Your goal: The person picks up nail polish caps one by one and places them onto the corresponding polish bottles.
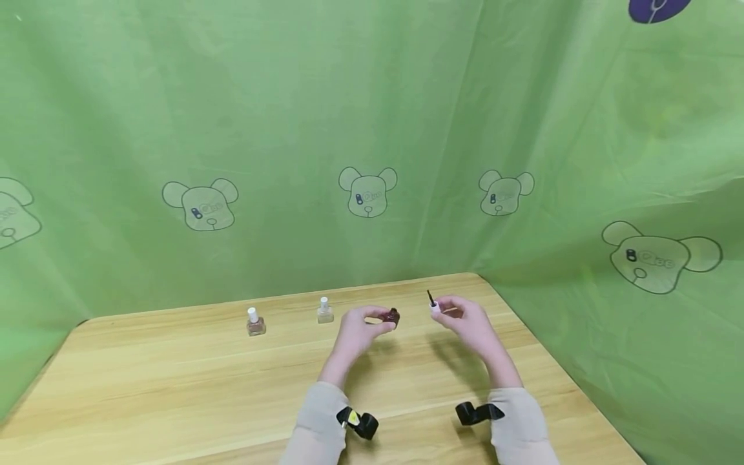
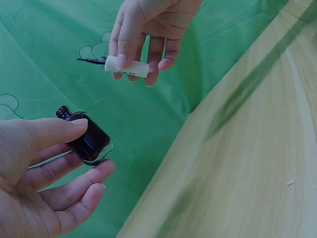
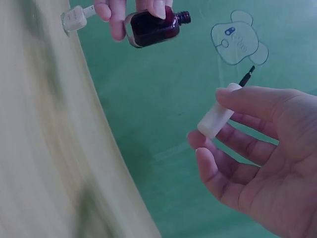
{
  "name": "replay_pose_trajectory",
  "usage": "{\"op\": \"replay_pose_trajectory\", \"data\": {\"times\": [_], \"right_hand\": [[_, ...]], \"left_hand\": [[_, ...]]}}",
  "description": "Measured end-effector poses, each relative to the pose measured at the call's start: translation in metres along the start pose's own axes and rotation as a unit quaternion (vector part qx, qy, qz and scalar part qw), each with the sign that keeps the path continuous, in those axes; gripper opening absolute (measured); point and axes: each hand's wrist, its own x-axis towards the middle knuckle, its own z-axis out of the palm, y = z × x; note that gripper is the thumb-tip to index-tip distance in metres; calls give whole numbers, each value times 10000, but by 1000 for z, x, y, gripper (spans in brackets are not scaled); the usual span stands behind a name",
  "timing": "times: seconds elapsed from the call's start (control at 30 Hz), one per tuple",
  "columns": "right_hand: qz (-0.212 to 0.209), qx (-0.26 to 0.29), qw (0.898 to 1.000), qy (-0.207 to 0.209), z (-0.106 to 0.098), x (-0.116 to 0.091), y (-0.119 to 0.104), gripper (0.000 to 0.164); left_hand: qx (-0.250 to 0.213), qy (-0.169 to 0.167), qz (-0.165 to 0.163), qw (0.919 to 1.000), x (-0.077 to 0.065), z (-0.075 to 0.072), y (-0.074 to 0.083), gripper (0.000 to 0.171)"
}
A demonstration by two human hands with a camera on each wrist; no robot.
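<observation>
In my left hand (image 1: 358, 332) I hold a small glass bottle of dark red nail polish (image 2: 91, 141), pinched between thumb and fingers. Its threaded neck is uncapped. My right hand (image 1: 469, 323) pinches the white nail polish cap (image 3: 218, 115) by its sides, and the dark brush (image 3: 247, 76) sticks out of it, pointing up and away in the head view. Bottle and brush are apart, with a gap between the two hands. Both hands are raised over the right half of the wooden table (image 1: 174, 374).
Left of my hands stand two capped bottles on the table, one of mauve polish (image 1: 256, 326) and one of pale clear polish (image 1: 325, 312). Green curtain (image 1: 290, 129) with bear-head drawings hangs behind the table and along its right side. Each sleeve carries a black wrist camera (image 1: 478, 413).
</observation>
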Motion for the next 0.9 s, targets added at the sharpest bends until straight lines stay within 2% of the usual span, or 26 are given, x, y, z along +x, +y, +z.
{"op": "replay_pose_trajectory", "data": {"times": [0.4,0.6,0.9], "right_hand": [[-725,-771,9941,227,-1,-4,-19,24],[-846,-968,9914,266,-1,-6,-24,22],[-1008,-1142,9880,240,-1,-8,-31,17]], "left_hand": [[167,120,258,9995,-2,1,6,29],[376,163,451,9981,-1,3,3,26],[468,118,524,9975,-2,7,-4,25]]}}
